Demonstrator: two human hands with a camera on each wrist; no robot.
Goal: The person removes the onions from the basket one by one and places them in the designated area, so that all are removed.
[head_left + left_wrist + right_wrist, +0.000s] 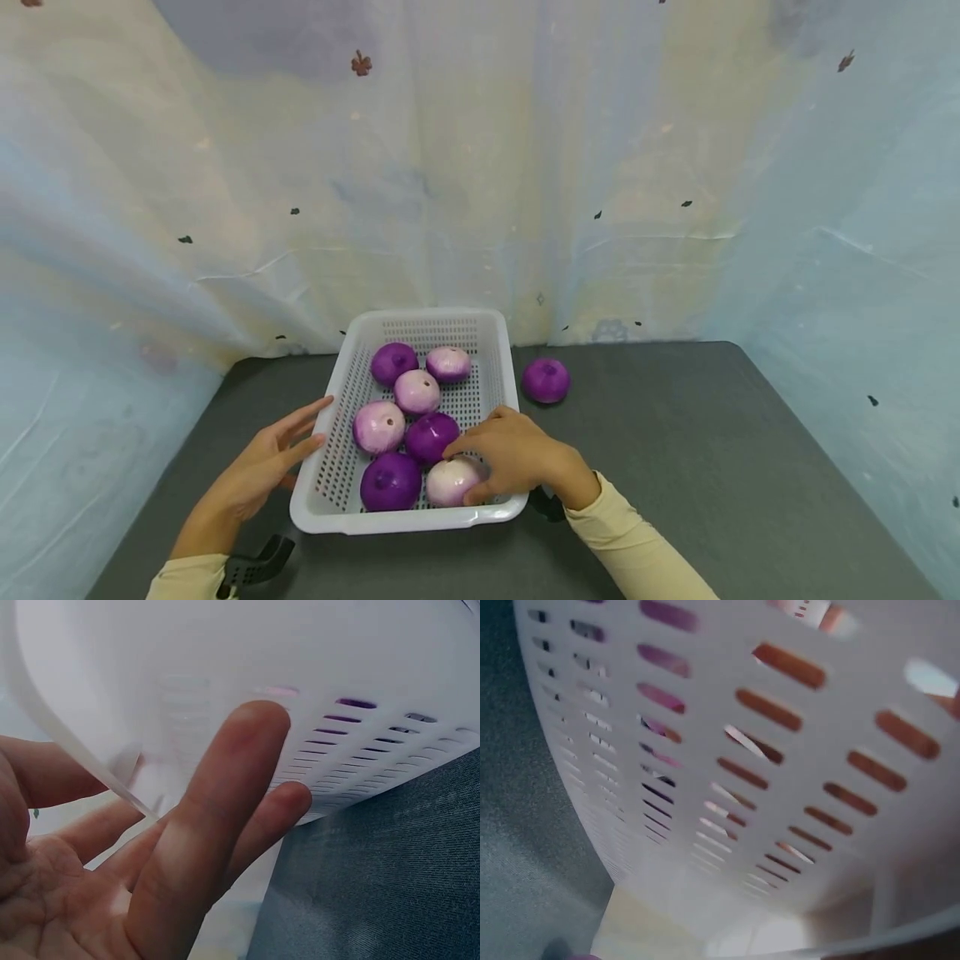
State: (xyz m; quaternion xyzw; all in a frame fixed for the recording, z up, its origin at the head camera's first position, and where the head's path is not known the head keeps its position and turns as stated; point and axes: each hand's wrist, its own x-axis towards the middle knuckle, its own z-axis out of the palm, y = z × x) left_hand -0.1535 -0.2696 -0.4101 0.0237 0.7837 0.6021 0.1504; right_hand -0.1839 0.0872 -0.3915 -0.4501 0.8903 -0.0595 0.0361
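Observation:
A white perforated plastic basket (405,524) holds several onions. Some are deep purple, such as the purple onion (392,482) near the front; others are pale with pinkish purple, like the pale onion (378,427) at the left. My right hand (513,454) reaches over the basket's right rim and grips the pale onion (453,481) in the front right corner, thumb and fingers around it. Along the left rim, my left hand (262,462) touches the basket with fairly straight, spread fingers. In the left wrist view, fingers (247,742) lie by the outer wall.
One purple onion (546,381) sits on the dark grey table (712,467), to the right of the basket's far end. Behind the table hangs a pale patterned curtain (480,167). Basket wall (705,787) fills most of the right wrist view.

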